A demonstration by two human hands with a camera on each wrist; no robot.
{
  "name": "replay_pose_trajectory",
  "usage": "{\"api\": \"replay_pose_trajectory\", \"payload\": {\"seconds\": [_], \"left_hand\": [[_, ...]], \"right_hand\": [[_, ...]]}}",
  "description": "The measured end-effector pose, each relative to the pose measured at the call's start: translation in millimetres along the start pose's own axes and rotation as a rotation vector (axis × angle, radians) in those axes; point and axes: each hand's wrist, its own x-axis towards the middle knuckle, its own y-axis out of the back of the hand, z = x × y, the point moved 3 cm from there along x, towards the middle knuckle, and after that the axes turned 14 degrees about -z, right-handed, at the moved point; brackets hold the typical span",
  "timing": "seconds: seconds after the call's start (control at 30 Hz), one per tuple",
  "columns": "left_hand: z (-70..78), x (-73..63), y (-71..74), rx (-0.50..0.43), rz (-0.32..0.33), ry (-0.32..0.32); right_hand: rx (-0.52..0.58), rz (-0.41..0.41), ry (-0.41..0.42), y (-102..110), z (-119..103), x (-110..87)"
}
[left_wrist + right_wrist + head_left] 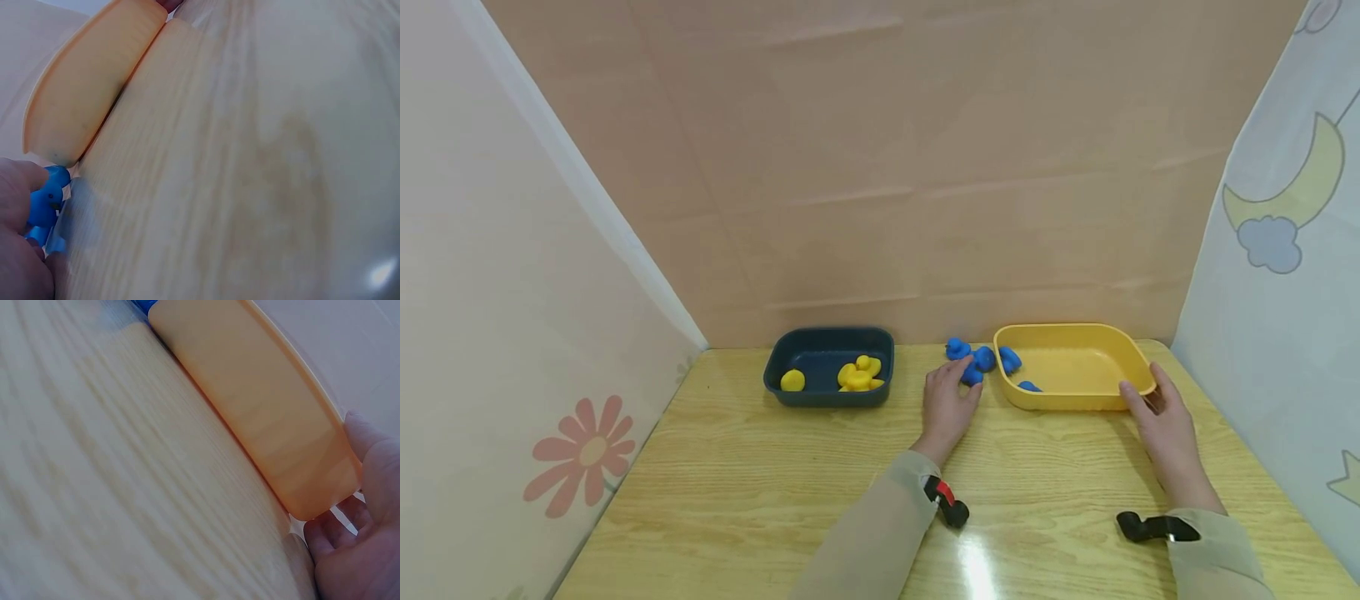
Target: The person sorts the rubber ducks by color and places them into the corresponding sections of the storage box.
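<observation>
My left hand [947,407] is at a small group of blue toy ducks on the table. Its thumb and fingers close around the nearest blue duck [973,376], which the left wrist view shows partly hidden behind them. Two more blue ducks [957,348] lie just beyond the fingertips. Beside them stands a yellow tub [1075,402], with two blue ducks [1009,361] visible at its left end. My right hand [1172,433] grips the tub's near right corner, thumb at the rim and fingers along the outside, as the right wrist view also shows.
Left of the ducks stands a dark blue tub [831,400] holding several yellow ducks [859,379]. A beige wall covering [925,167] rises behind both tubs. Patterned white sheets flank the wooden table [737,483] on both sides.
</observation>
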Motion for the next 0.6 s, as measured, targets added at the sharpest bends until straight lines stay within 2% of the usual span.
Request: {"api": "replay_pose_trajectory", "payload": {"seconds": [0.23,0.5,0.6], "left_hand": [[-0.9,1.7,-1.4,0.042,-0.010,0.012],[0.5,2.2,-2.2,0.019,-0.019,0.074],[0.7,1.8,-2.4,0.028,-0.005,0.070]], "right_hand": [[0.003,-0.004,-0.005,-0.4,-0.5,0.1],[-0.007,-0.001,-0.006,-0.5,-1.9,-1.7],[-0.008,-0.001,-0.009,-0.4,-2.2,-2.3]]}}
